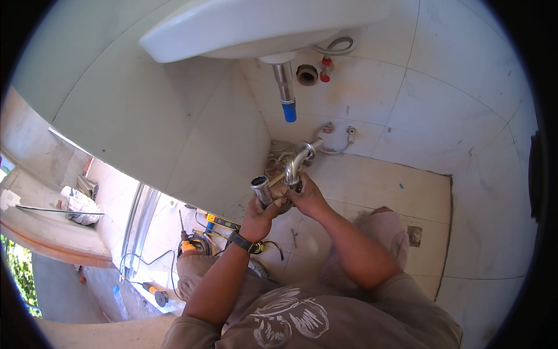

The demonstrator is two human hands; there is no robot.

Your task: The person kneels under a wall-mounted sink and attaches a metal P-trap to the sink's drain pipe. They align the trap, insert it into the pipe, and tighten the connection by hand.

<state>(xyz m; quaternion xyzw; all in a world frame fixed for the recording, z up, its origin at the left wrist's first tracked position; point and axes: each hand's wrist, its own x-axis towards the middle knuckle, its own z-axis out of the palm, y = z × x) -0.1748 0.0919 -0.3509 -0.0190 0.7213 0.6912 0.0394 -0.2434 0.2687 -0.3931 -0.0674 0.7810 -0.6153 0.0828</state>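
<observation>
Both my hands are closed around a chrome sink trap point(298, 163), held low in front of me. My left hand point(260, 220) grips the short upright pipe end, whose round mouth faces up. At the curved part, my right hand point(308, 199) has its fingers wrapped round the lower joint. The bent arm of the trap points away toward the wall. Above it, a chrome tailpiece point(283, 81) with a blue end point(289, 112) hangs from the white washbasin point(256, 35), apart from the trap. My fingers hide the trap's underside.
A drain opening point(307, 75) and a red-handled valve point(326, 70) are on the tiled wall, with a hose and angle valve point(351, 133) lower down. On the floor at left lie a yellow level point(222, 222), a drill point(187, 244) and an angle grinder point(156, 294) with cords.
</observation>
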